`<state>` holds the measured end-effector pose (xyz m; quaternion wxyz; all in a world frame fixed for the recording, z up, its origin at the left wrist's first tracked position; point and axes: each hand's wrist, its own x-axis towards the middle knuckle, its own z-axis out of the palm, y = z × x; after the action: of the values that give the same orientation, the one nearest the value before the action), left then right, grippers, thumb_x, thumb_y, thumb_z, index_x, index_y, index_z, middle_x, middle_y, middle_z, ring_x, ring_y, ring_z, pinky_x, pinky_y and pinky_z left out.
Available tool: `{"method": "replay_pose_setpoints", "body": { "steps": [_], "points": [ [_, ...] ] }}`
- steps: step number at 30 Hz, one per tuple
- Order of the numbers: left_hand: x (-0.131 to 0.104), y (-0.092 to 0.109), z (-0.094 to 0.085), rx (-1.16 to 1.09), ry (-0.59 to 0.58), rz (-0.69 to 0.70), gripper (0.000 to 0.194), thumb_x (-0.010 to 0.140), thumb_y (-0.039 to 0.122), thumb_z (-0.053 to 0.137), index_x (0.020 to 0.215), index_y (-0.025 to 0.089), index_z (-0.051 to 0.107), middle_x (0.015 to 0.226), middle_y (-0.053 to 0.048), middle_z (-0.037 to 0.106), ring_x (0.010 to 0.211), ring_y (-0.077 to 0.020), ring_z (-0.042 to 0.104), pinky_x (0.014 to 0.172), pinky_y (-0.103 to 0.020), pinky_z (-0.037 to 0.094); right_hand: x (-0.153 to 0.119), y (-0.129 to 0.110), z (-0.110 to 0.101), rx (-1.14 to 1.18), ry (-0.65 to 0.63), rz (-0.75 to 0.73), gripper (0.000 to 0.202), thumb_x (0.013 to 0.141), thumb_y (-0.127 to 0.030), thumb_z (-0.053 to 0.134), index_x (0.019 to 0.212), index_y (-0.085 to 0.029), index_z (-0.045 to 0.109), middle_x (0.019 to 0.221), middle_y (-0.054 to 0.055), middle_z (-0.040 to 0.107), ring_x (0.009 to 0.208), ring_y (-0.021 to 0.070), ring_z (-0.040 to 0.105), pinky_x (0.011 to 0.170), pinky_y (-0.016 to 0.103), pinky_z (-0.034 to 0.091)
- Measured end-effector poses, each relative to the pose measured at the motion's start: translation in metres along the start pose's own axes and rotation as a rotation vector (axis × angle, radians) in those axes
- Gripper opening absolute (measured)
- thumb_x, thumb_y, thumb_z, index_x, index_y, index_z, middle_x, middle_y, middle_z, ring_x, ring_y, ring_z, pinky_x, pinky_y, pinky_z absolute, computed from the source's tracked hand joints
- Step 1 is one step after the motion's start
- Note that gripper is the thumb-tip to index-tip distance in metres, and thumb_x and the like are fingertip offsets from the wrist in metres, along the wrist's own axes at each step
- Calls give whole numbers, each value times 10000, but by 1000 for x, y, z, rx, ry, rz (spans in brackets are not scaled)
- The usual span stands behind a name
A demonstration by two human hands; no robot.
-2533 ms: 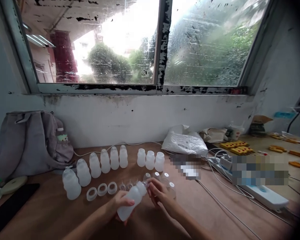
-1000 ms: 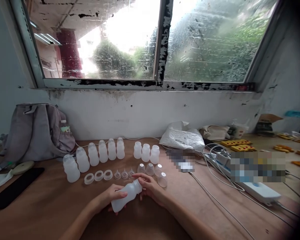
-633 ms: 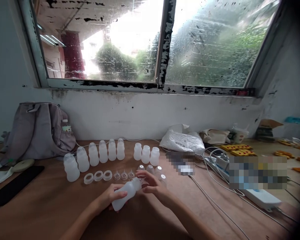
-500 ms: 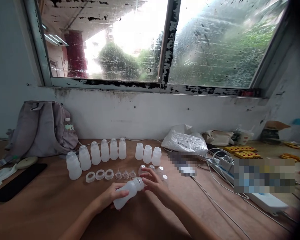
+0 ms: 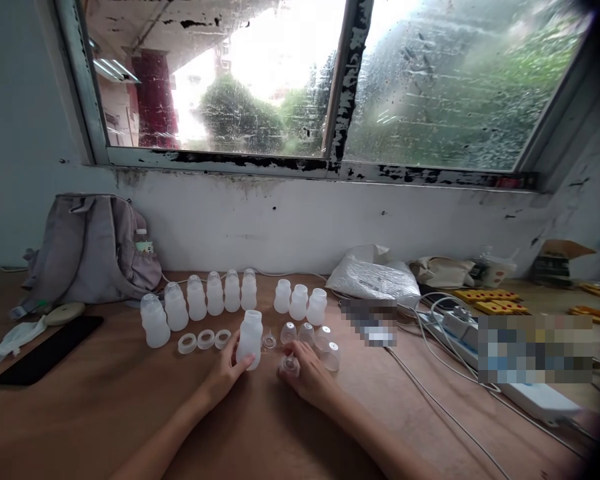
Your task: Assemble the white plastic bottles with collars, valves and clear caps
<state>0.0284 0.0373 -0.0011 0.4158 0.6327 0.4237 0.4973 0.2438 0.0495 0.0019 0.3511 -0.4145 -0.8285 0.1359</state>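
Clasping a frosted bottle [image 5: 252,335] is the left hand [image 5: 234,361]; the right hand [image 5: 306,369], a clear, rounded piece [image 5: 290,365].

You face a two-pane window [image 5: 347,100] whose pale frame [image 5: 140,157] shows broken black patches, its glass [image 5: 430,100] streaked and spotted, with bright daylight [image 5: 275,47] and green foliage [image 5: 243,110] beyond. Beneath it, note the pale wall [image 5: 205,213], stained under the left pane and marked with small dark spots [image 5: 275,208]. Your brown tabletop [image 5: 130,407] runs up to that wall.
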Motion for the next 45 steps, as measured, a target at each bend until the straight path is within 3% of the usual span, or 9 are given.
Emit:
{"method": "replay_pose_setpoints", "body": {
  "steps": [6,9,12,16,21,27,33,39,45],
  "points": [
    [-3,1,1,466,107,250,495,702,400,583,1132,177,482,1071,-90,527,956,-229,520,802,-344,445,16,-30,-11,-70,215,-84,259,806,-277,480,1044,-184,441,895,74,522,828,192,499,746,316,397],
    [-4,2,0,576,62,344,509,720,424,561,1167,203,459,1076,-88,524,978,-235,515,845,-372,428,30,-46,-18,-156,160,-108,131,816,-258,460,921,-186,496,810,45,526,751,166,496,689,277,389],
    [-5,4,0,643,185,379,580,749,411,537,1258,218,338,1187,-107,437,1091,-253,446,897,-406,396,50,-53,-26,-251,78,-144,73,821,-213,441,799,-182,504,748,24,531,709,150,485,665,257,370],
    [-3,8,-4,710,394,419,519,807,287,477,1278,233,267,1274,-99,337,1195,-238,342,965,-425,330,88,-47,-41,-426,103,-117,86,830,-205,430,820,-171,508,831,51,556,775,170,480,691,268,340],
    [1,3,-13,839,341,509,318,806,175,432,1121,216,441,1155,-82,438,1109,-223,420,927,-399,368,137,-34,-45,-715,45,-31,142,849,-215,399,901,-153,517,912,97,572,871,204,469,729,288,297],
    [5,-1,-23,923,360,513,275,781,123,433,1036,200,502,1099,-80,482,1049,-228,459,879,-383,392,169,-18,-17,-839,-55,28,177,818,-159,414,950,-115,523,966,137,577,920,233,462,725,313,288],
    [9,-5,-30,944,375,502,271,761,99,431,998,195,522,1069,-77,502,1024,-227,474,858,-380,401,175,-6,5,-835,-117,46,187,786,-124,442,946,-93,534,969,144,587,929,229,477,729,307,299],
    [11,-11,-29,953,360,508,263,752,103,447,985,195,524,1051,-77,516,1015,-229,477,822,-374,420,175,-11,0,-821,-97,83,206,805,-185,450,987,-118,516,981,132,589,947,242,486,727,305,312],
    [11,-13,-24,906,322,550,240,760,102,443,962,197,531,1008,-72,534,999,-224,482,833,-374,420,119,-25,-17,-703,-83,143,270,869,-374,347,974,-174,495,846,74,620,728,180,561,576,255,300]
  ]
}}
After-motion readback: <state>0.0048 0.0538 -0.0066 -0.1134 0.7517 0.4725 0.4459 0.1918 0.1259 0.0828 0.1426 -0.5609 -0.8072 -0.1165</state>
